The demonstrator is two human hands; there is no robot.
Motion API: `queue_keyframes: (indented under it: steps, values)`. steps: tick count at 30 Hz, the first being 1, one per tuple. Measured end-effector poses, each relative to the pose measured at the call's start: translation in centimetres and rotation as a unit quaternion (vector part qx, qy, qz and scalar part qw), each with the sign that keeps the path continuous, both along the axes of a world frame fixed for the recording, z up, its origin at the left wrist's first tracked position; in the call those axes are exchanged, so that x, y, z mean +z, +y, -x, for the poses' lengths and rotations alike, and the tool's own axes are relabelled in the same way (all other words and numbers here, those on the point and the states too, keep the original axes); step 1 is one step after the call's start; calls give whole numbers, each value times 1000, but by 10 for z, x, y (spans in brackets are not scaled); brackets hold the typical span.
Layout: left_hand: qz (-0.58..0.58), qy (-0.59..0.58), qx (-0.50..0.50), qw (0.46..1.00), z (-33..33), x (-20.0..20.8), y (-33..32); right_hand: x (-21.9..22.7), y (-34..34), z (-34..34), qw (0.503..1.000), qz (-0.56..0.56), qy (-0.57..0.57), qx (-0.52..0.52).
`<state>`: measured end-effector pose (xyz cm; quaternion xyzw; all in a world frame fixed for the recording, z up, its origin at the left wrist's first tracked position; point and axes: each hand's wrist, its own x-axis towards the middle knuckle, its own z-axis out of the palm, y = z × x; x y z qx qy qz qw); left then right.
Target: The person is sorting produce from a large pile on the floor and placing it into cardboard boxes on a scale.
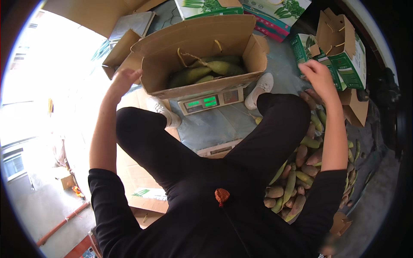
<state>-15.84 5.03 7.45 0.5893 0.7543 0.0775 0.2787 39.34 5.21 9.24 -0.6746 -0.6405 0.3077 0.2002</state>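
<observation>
A brown cardboard box [202, 32] stands open between my feet, with several green radishes [221, 66] lying in it. Yellow cord handles hang inside its far wall. The box sits on a digital scale [211, 100] whose green display is lit. At the box's left end, my left hand [125, 81] has its fingers closed at the edge of the flap. Off to the right, my right hand [319, 76] hovers near a green carton [304, 48], its fingers curled and slightly blurred. Nothing sticks out of that hand, though its fingertips are partly hidden.
By my right leg lies a pile of green radishes and brownish roots [301, 172]. An open green carton [350, 60] with cord handles stands at the far right. Printed cartons [277, 15] lie beyond the box. Flat cardboard [140, 182] is under my left leg.
</observation>
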Motion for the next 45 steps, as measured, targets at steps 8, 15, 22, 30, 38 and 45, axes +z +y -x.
queue_keyframes:
  steps: [8,15,22,30,38,45]
  values:
    - [149,76,-33,985,-7,-21,33,-21,77,82,958,58,-262,97]
    - [172,154,-193,954,1,-43,44,-90,99,105,960,42,-265,84]
    - [69,117,-120,983,39,-76,33,-54,100,129,957,12,-242,158]
    - [-23,332,-250,909,176,-48,-7,33,154,227,917,-137,-244,284]
    - [-150,-45,242,957,237,4,-164,50,105,383,875,-242,-186,375]
    - [-55,232,211,948,314,-41,-339,-21,-21,523,844,-142,-230,464]
